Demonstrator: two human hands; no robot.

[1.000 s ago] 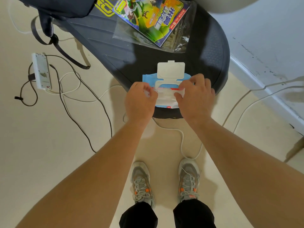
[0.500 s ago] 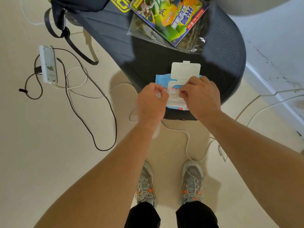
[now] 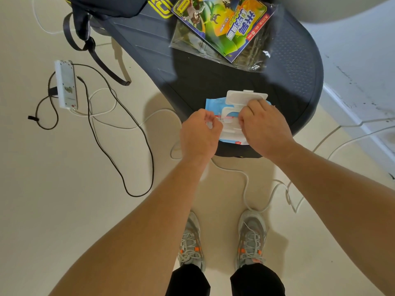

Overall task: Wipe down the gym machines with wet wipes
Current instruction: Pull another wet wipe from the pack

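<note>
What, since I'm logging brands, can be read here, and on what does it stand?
"RO": yellow letters cut off at the frame's top edge, on the dark machine platform.
Colourful packet: large white Chinese characters, upside down, not surely readable.
Wet wipes pack: red label print, too small to read.
Power strip: no legible marking.
</note>
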